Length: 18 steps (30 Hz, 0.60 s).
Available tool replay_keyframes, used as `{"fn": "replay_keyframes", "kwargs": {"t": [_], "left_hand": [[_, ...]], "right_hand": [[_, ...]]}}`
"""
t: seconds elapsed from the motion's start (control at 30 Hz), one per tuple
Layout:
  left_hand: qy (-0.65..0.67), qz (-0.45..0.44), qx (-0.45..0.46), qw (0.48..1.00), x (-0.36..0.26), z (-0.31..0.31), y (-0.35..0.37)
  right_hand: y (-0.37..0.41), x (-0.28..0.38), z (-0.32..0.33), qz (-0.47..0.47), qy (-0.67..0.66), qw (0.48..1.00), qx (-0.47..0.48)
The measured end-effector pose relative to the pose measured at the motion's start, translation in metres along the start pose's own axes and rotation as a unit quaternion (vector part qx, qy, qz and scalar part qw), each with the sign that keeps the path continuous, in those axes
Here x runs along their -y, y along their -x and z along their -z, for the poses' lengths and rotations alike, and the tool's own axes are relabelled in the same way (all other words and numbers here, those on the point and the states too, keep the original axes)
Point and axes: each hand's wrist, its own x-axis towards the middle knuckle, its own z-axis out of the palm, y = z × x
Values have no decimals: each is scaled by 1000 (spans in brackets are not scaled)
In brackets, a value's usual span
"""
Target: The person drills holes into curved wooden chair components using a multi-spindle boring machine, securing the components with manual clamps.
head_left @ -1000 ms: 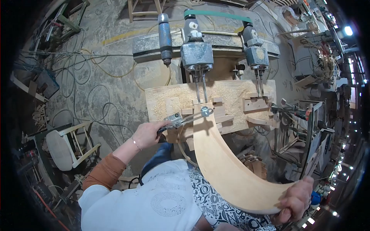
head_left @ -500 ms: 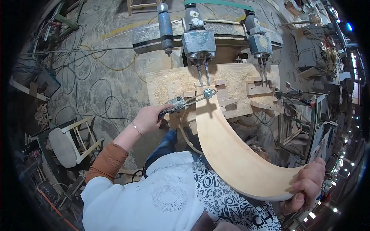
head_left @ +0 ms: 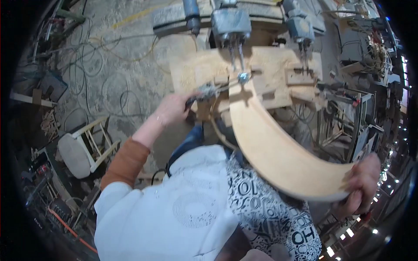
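Observation:
A wide, curved wooden piece [head_left: 278, 152] sweeps from the wooden jig board [head_left: 183, 71] down and right across the front of my body. My right hand [head_left: 365, 185] is wrapped around its lower right end. At the other end, the round metal pad of a toggle clamp [head_left: 208, 91] sits over the wood. My left hand [head_left: 175, 108] is closed on the clamp's dark handle. Two long drill bits [head_left: 237, 56] point at the clamped end from a grey drill head [head_left: 230, 24]; blur hides whether they touch it.
Another drill head [head_left: 300, 28] stands to the right above wooden blocks [head_left: 300, 77]. A blue cylindrical unit [head_left: 191, 13] is at the left. Sawdust covers the board. A chair frame [head_left: 85, 148] lies at left, and hoses [head_left: 93, 65] loop over the floor. Metal racks [head_left: 363, 126] stand at right.
The camera view has tilted, so the machine, board and both hands appear higher and slightly right. Both hands keep their holds on the clamp handle and the curved piece.

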Motion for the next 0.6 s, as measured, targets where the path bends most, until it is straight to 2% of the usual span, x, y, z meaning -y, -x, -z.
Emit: {"fn": "replay_keyframes", "kwargs": {"t": [0.07, 0.1, 0.17, 0.2, 0.27, 0.33, 0.4, 0.47, 0.57, 0.6], "left_hand": [[13, -11, -14, 1000, 3, -3, 0], [20, -22, -28, 999, 7, -5, -2], [19, -31, -36, 999, 9, -7, -1], [11, -49, -46, 998, 10, -5, -1], [11, -43, -45, 998, 8, -3, -1], [13, -42, -41, 998, 6, 0, 0], [13, -44, -29, 999, 5, 3, 0], [10, -44, -36, 998, 5, 2, 0], [16, -57, -52, 997, 12, -8, -3], [29, -68, -61, 995, 12, -6, -4]], "right_hand": [[16, -28, 4, 105, -34, 991, -81], [17, -27, 5, 102, -42, 991, -74], [18, -21, 3, 38, -3, 995, -95], [16, -18, 2, 41, -9, 995, -93], [14, -13, 4, -39, 28, 996, -72], [12, -16, 11, -29, -9, 999, -35], [12, -15, 10, -72, 50, 995, -55], [9, -15, 11, -52, 36, 998, -28], [2, 2, -7, -72, 66, 993, -63], [-1, 5, -13, -73, 39, 994, -75]]}}
